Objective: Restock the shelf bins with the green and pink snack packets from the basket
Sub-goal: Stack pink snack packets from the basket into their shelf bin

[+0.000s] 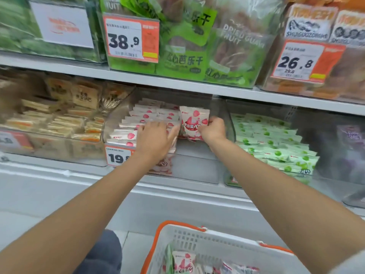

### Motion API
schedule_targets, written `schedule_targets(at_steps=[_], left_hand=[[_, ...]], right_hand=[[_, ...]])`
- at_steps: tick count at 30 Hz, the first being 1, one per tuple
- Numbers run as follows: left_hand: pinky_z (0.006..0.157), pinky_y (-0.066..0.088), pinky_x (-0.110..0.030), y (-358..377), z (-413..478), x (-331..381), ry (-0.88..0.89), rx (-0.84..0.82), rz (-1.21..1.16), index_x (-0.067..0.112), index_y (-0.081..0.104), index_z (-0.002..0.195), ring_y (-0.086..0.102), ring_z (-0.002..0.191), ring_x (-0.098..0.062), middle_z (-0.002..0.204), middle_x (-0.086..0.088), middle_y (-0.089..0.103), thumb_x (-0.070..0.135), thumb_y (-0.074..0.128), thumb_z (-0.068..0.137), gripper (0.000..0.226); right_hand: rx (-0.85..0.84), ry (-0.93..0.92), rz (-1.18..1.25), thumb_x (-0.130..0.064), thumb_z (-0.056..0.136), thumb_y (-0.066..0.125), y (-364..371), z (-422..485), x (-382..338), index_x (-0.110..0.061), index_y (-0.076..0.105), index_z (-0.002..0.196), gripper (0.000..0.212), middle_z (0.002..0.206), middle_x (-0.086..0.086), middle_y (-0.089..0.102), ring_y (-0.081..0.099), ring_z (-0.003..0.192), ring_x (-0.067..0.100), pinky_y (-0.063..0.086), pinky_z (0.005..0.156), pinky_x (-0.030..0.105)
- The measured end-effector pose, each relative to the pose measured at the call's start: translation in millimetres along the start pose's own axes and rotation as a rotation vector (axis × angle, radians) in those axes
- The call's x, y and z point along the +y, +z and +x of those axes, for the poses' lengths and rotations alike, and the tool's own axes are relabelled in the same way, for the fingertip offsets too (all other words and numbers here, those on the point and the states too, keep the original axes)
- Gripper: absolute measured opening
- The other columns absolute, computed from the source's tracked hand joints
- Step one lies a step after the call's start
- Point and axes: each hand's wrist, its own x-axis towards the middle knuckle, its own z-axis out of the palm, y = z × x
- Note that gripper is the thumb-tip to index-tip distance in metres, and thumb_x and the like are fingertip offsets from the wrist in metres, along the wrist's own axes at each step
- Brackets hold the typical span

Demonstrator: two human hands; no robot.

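Observation:
A clear middle-shelf bin [199, 165] holds rows of pink snack packets [150, 114]. My right hand [214, 128] grips one pink packet [192, 120] upright at the right end of those rows. My left hand [156, 138] lies with straight fingers on the stacked pink packets, pressing them leftward. The bin to the right holds green snack packets [274, 141]. Below, a white basket with an orange rim [199, 232] contains more pink packets [183, 261] and a green one [169, 260].
The upper shelf carries green dried-guava bags [183, 46] and orange-brown bags [316, 26] behind price tags 38.9 and 26.8. Tan biscuit packs [55, 119] fill the left bin. A purple-packet bin [349, 139] sits far right. A grey shelf ledge [177, 196] runs below.

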Motion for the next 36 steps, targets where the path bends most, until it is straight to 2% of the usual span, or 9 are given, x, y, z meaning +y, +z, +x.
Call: schedule_targets(at_steps=[2,5,8,11,21,24,30,34,36], left_hand=[[0.095,0.038,-0.044,5.6,-1.5,-4.4,0.012,0.011,0.035,0.016,0.063,0.093,0.057,0.099,-0.026,0.099,-0.006,0.066,0.055,0.018,0.099,0.06],[0.097,0.035,-0.044,7.8,-2.6,-4.5,0.023,0.012,0.041,0.016,0.064,0.099,0.055,0.103,-0.026,0.103,-0.005,0.065,0.051,0.021,0.1,0.055],[0.097,0.036,-0.044,9.1,-2.1,-5.5,0.028,0.018,0.061,0.016,0.065,0.105,0.055,0.106,-0.025,0.108,-0.006,0.065,0.049,0.02,0.101,0.056],[0.098,0.036,-0.043,9.9,-2.2,-5.7,0.029,0.015,0.059,0.016,0.066,0.107,0.056,0.106,-0.025,0.11,-0.006,0.065,0.049,0.021,0.101,0.056],[0.097,0.034,-0.041,12.2,-2.5,-4.6,0.027,0.026,0.074,0.017,0.067,0.107,0.059,0.101,-0.023,0.111,-0.004,0.066,0.048,0.013,0.094,0.064],[0.097,0.033,-0.041,12.6,-2.2,-3.5,0.009,0.017,0.069,0.017,0.068,0.105,0.059,0.099,-0.022,0.111,-0.004,0.066,0.045,0.014,0.092,0.062],[0.098,0.034,-0.041,12.9,-2.7,-4.8,0.017,0.028,0.04,0.017,0.068,0.102,0.059,0.097,-0.02,0.109,-0.002,0.066,0.045,0.014,0.092,0.061],[0.099,0.035,-0.041,10.1,-3.2,-2.4,0.017,0.054,0.014,0.018,0.067,0.106,0.058,0.101,-0.018,0.109,-0.001,0.067,0.042,0.026,0.098,0.048],[0.099,0.034,-0.04,5.2,-6.2,1.9,0.014,0.101,0.007,0.018,0.067,0.108,0.056,0.105,-0.018,0.11,0.0,0.067,0.038,0.036,0.099,0.038]], right_hand=[[0.017,0.053,-0.029,0.0,0.085,0.058,20.9,17.3,4.9,-0.007,0.067,0.099,0.018,0.099,0.007,0.069,0.065,0.094,0.024,0.05,0.079,0.028],[-0.067,0.069,-0.18,-0.004,0.089,0.055,45.6,41.4,21.0,-0.005,0.064,0.114,0.027,0.116,0.013,0.067,0.062,0.111,0.029,0.047,0.085,0.028],[-0.151,0.082,-0.36,-0.013,0.094,0.047,62.4,57.0,33.9,-0.003,0.048,0.135,0.042,0.137,0.015,0.053,0.051,0.126,0.03,0.041,0.097,0.029],[-0.153,0.114,-0.458,-0.017,0.094,0.047,70.5,66.4,43.0,0.0,0.031,0.144,0.056,0.143,0.018,0.043,0.045,0.13,0.031,0.04,0.1,0.032],[-0.243,0.067,-0.175,-0.013,0.091,0.055,72.1,64.7,39.8,-0.015,0.053,0.124,0.033,0.122,0.003,0.063,0.059,0.11,0.021,0.047,0.084,0.026],[-0.319,0.006,-0.161,-0.008,0.093,0.053,58.4,45.1,30.0,-0.014,0.05,0.127,0.034,0.12,-0.003,0.059,0.055,0.111,0.016,0.046,0.092,0.028],[-0.274,0.046,-0.091,-0.007,0.098,0.046,40.9,28.3,16.5,-0.008,0.054,0.125,0.028,0.112,-0.004,0.055,0.05,0.097,0.014,0.043,0.082,0.023],[-0.191,0.158,-0.183,-0.01,0.095,0.054,27.9,18.0,14.1,0.0,0.045,0.129,0.037,0.13,0.012,0.056,0.054,0.118,0.026,0.043,0.09,0.028],[-0.168,0.107,-0.245,-0.009,0.092,0.057,15.7,4.6,8.5,0.0,0.051,0.125,0.034,0.128,0.015,0.059,0.056,0.118,0.03,0.043,0.084,0.027]])
